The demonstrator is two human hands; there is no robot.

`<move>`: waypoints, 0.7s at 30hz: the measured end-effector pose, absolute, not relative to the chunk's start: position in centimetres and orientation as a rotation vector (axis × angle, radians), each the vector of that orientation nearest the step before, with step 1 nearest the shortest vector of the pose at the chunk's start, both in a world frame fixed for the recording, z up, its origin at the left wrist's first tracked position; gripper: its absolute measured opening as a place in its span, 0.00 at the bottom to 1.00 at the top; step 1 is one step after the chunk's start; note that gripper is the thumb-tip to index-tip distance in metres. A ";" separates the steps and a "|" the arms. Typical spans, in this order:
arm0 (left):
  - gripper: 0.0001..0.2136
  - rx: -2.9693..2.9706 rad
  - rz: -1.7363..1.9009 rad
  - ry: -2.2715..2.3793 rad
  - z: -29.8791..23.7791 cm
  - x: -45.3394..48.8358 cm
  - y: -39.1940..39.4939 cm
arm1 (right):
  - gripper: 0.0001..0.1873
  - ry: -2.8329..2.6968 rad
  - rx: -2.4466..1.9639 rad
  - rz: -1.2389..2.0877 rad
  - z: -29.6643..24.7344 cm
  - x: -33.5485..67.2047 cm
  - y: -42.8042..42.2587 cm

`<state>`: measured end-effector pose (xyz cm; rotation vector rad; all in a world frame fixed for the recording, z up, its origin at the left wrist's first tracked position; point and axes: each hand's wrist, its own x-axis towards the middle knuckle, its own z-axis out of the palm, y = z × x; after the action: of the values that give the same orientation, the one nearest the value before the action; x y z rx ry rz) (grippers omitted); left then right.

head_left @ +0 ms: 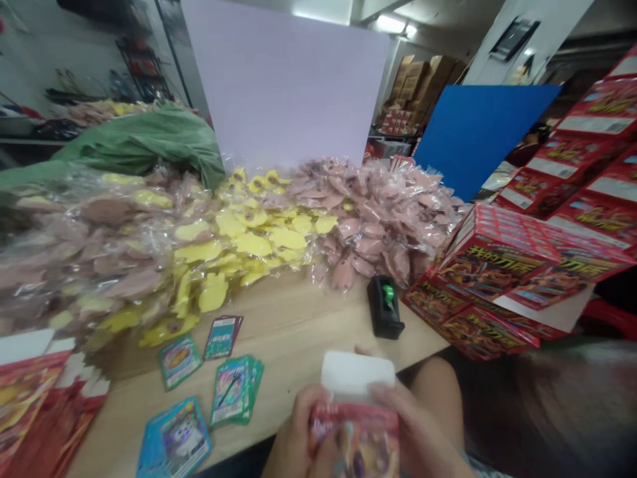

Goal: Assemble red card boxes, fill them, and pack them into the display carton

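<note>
Both of my hands hold a small red printed box (355,435) with its white flap (357,373) up, low in the view above my lap. My left hand (293,438) wraps the box's left side with its fingers closed on it. On the right side, my right hand (423,438) grips it too. Just left of the hands, on the wooden table (298,325), lie green and blue trading cards (233,388) in small piles and singly.
Heaps of bagged yellow (249,239) and pink (383,212) flat toys cover the table's far half. A black tape dispenser (384,307) stands near the edge. Red boxes (497,272) are stacked at right, flattened red cartons (34,392) at left. White and blue boards stand behind.
</note>
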<state>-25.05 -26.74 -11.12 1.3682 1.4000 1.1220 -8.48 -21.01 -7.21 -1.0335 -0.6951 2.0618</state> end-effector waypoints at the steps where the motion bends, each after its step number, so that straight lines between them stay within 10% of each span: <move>1: 0.15 1.345 1.083 1.385 -11.5 -25.0 -26.5 | 0.27 -0.834 -1.031 2.087 -7.1 -8.1 -20.5; 7: 0.26 1.223 1.057 1.429 -13.4 -24.1 -26.9 | 0.19 -1.972 -0.948 1.905 -6.2 -6.6 -18.8; 21: 0.33 1.318 0.987 1.259 -12.5 -25.4 -28.6 | 0.18 -2.078 -0.875 1.957 -2.5 -8.9 -20.4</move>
<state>-25.38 -28.58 -12.54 1.3185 1.2586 0.9872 -8.95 -20.42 -2.50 -0.8752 -2.0777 1.9566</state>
